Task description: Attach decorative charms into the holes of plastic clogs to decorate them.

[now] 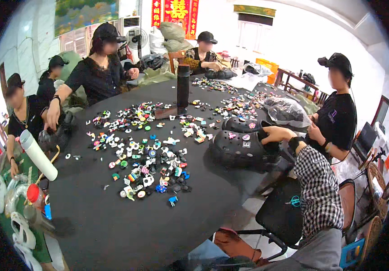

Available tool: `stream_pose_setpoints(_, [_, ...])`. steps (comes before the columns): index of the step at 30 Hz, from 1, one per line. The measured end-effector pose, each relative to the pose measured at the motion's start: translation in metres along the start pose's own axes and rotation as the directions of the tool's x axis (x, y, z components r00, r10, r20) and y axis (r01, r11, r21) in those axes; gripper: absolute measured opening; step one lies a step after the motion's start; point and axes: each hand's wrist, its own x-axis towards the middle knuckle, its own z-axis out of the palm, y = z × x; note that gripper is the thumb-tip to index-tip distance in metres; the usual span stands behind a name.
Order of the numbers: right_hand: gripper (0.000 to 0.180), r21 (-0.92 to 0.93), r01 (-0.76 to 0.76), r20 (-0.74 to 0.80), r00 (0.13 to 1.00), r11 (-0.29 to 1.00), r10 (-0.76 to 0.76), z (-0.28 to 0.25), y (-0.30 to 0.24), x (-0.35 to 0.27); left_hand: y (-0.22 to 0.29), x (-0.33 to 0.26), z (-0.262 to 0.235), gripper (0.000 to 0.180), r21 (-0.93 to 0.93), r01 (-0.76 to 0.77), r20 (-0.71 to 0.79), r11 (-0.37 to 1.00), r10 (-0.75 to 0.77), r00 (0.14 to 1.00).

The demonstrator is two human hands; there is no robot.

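My right hand (279, 134) comes in from the right in a black-and-white checked sleeve, a dark band round its wrist. Its fingers are closed on the rim of a black clog (230, 151) at the table's right edge. Pink charms and a small black-and-white square charm sit on that clog. Right behind it is a second black clog (237, 123) with a pink flower charm. Many small coloured shoe charms (151, 153) lie in a loose heap left of the clogs. My left hand is out of view.
A dark cylinder (183, 88) stands mid-table; a white roll (38, 156) leans at the left edge. People sit or stand round the black table (113, 226). A clear plastic bag (287, 112) lies at the right. Scissors (295, 201) rest on a black chair.
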Motion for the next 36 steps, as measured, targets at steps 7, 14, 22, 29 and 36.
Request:
stream_pose_setpoints(7, [0.036, -0.358, 0.117, -0.355, 0.901, 0.927, -0.250, 0.026, -0.008, -0.045, 0.000, 0.001, 0.002, 0.023, -0.043, -0.030, 0.011, 0.999, 0.031, 0.999])
stream_pose_setpoints(14, [0.032, -0.345, 0.093, -0.574, 0.767, 0.934, -0.288, 0.055, -0.077, -0.089, -0.011, -0.001, -0.002, 0.022, -0.063, 0.013, -0.019, 0.998, -0.015, 1.000])
stream_pose_setpoints(22, [0.042, 0.227, 0.637, -0.579, 0.696, 0.736, -0.424, 0.063, -0.191, -0.136, -0.042, 0.009, -0.022, 0.023, -0.113, -0.108, -0.073, 0.988, 0.101, 0.992])
stream_pose_setpoints(29, [0.052, 0.715, 0.548, -0.016, 0.634, 0.435, -0.773, 0.073, -0.394, -0.156, -0.083, 0.009, -0.019, 0.037, 0.052, -0.104, 0.030, 0.993, 0.103, 0.994])
stream_pose_setpoints(36, [0.045, 0.639, 0.643, 0.365, 0.231, 0.423, -0.902, 0.126, -0.628, -0.180, -0.109, -0.015, 0.008, 0.044, 0.156, -0.142, 0.023, 0.978, 0.140, 0.990])
